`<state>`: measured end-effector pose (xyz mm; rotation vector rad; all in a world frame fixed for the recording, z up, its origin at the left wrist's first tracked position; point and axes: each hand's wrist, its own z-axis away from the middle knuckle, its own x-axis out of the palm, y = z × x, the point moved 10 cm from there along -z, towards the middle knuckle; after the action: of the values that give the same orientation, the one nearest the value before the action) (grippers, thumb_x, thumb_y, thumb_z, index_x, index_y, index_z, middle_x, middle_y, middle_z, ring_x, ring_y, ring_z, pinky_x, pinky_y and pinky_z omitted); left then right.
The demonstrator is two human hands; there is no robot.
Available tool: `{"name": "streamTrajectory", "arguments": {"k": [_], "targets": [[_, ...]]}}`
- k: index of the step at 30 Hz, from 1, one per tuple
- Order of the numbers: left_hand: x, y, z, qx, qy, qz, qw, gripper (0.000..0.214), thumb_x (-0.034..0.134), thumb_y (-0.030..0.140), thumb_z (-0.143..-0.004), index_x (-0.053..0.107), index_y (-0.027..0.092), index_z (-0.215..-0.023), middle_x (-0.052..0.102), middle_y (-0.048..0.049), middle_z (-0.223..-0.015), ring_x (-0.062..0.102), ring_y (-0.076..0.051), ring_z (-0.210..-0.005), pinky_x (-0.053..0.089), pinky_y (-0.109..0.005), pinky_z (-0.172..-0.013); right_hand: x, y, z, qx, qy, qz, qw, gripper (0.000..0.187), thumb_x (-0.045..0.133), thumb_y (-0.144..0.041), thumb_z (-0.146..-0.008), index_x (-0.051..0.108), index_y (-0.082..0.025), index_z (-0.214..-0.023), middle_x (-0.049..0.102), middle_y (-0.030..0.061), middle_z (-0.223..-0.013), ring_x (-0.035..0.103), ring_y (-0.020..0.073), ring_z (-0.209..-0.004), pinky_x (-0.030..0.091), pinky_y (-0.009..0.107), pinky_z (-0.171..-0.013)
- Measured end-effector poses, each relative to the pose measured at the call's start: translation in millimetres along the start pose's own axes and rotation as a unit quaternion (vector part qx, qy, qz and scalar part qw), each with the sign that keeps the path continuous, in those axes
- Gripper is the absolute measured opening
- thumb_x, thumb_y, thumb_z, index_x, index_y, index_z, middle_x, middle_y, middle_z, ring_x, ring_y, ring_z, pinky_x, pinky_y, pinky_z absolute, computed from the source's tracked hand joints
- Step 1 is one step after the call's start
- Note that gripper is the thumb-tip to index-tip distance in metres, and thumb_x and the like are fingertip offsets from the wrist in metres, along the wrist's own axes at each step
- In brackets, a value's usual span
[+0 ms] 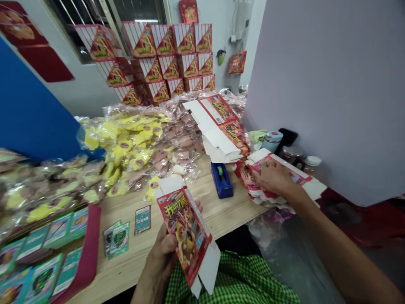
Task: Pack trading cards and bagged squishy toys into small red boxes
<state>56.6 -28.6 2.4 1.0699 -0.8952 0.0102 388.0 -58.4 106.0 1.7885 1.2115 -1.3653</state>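
Note:
My left hand [166, 249] grips a red printed carton [186, 232] over my lap, thumb on its front and fingertips showing at the far edge. The carton stands tilted, with white flaps loose at both ends. Off to the right, my right hand [274, 177] rests on a pile of flat printed cartons [303, 173]; its fingers are stretched over the top one. Between the hands sits a blue tape dispenser [222, 181] with a green roll. A few trading cards [119, 240] lie left of the held carton, with a single card [142, 220] nearer to it.
A pink tray [91, 249] of sorted cards stands front left. Plastic-wrapped yellow plush pieces [133, 139] and brown ones heap across the back. More flat cartons [221, 126] lie behind the dispenser. Stacked red boxes [164, 63] line the window. A blue-lidded cup [272, 140] stands right.

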Motion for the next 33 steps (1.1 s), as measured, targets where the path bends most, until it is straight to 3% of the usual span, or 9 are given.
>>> {"name": "streamTrajectory", "arguments": {"k": [3,7,10,12,14,20,23,27,33], "targets": [[8.4,-1.7,3.8,0.02,0.014,-0.004,1.0,0.093,0.099,0.05,-0.045,0.069,0.018,-0.128,0.07,-0.0185,-0.133,0.061,-0.046,-0.128,0.055,-0.053,-0.106,5.7,-50.0,16.5,-0.085,0.001,-0.156,0.984,0.045,0.047,-0.028,-0.098,0.058,-0.011,-0.139,0.057,0.0245,-0.143,0.048,0.0408,-0.139,0.037,0.066,-0.113],[12.3,-10.3,5.5,-0.005,0.063,-0.04,0.997,0.079,0.097,0.036,-0.054,0.069,0.017,-0.125,0.076,-0.0162,-0.119,0.072,-0.041,-0.112,0.06,-0.049,-0.096,-0.7,-148.6,63.9,-0.239,-0.146,-0.486,0.828,0.056,0.053,-0.037,-0.101,0.044,-0.028,-0.155,0.034,0.0076,-0.166,0.032,0.0298,-0.152,0.031,0.055,-0.123],[5.8,-8.2,8.2,-0.01,0.107,-0.054,0.993,0.059,0.092,0.034,-0.065,0.072,0.015,-0.118,0.079,-0.0143,-0.107,0.077,-0.035,-0.096,0.063,-0.045,-0.088,22.2,-178.6,80.4,-0.16,-0.258,-0.639,0.706,0.078,0.062,-0.045,-0.096,0.028,-0.026,-0.163,0.03,0.0121,-0.167,0.038,0.0321,-0.148,0.038,0.054,-0.118],[-0.7,-2.8,9.9,-0.001,0.122,-0.06,0.991,0.054,0.091,0.035,-0.066,0.074,0.013,-0.113,0.08,-0.0146,-0.104,0.078,-0.034,-0.091,0.064,-0.043,-0.084,40.2,-193.8,91.9,-0.116,-0.326,-0.711,0.612,0.073,0.063,-0.048,-0.095,0.037,-0.023,-0.158,0.048,0.0134,-0.156,0.053,0.0306,-0.135,0.046,0.049,-0.111],[-8.9,0.4,10.7,0.0,0.137,-0.067,0.988,0.054,0.092,0.037,-0.066,0.074,0.012,-0.111,0.08,-0.0152,-0.103,0.078,-0.033,-0.089,0.065,-0.042,-0.081,53.5,-201.4,98.9,-0.072,-0.345,-0.748,0.563,0.056,0.064,-0.048,-0.094,0.056,-0.02,-0.142,0.067,0.0101,-0.13,0.065,0.0262,-0.112,0.054,0.041,-0.097],[-24.6,-2.4,8.8,0.019,0.172,-0.085,0.981,0.054,0.092,0.04,-0.067,0.071,0.011,-0.107,0.08,-0.0142,-0.096,0.077,-0.032,-0.085,0.065,-0.043,-0.078,73.8,-190.7,100.4,0.039,-0.254,-0.74,0.622,0.03,0.069,-0.043,-0.083,0.07,-0.015,-0.096,0.069,0.0029,-0.082,0.06,0.0173,-0.066,0.048,0.024,-0.051],[-27.0,-7.7,10.8,0.034,0.184,-0.11,0.976,0.062,0.089,0.041,-0.072,0.06,0.015,-0.121,0.078,-0.0121,-0.105,0.076,-0.028,-0.089,0.063,-0.04,-0.082,74.9,-189.1,104.7,0.021,-0.252,-0.737,0.627,0.04,0.062,-0.039,-0.089,0.064,-0.017,-0.122,0.072,0.0057,-0.101,0.066,0.0208,-0.081,0.055,0.029,-0.066],[-38.0,11.4,32.4,0.173,0.267,-0.189,0.929,0.078,0.081,0.041,-0.084,0.035,0.028,-0.146,0.066,-0.0087,-0.131,0.069,-0.022,-0.112,0.056,-0.034,-0.097,73.8,-184.8,118.5,-0.048,-0.232,-0.675,0.698,0.064,0.059,-0.033,-0.094,0.038,-0.022,-0.153,0.062,0.0093,-0.136,0.062,0.0243,-0.118,0.049,0.038,-0.103],[-45.9,1.6,49.9,0.15,0.278,-0.319,0.894,0.05,0.06,0.06,-0.094,0.067,0.021,-0.124,0.072,-0.0084,-0.114,0.068,-0.023,-0.1,0.054,-0.031,-0.088,76.7,-186.7,136.5,-0.108,-0.264,-0.612,0.738,0.031,0.04,-0.035,-0.106,0.055,-0.023,-0.131,0.067,0.0045,-0.102,0.064,0.02,-0.092,0.05,0.032,-0.082]]}}
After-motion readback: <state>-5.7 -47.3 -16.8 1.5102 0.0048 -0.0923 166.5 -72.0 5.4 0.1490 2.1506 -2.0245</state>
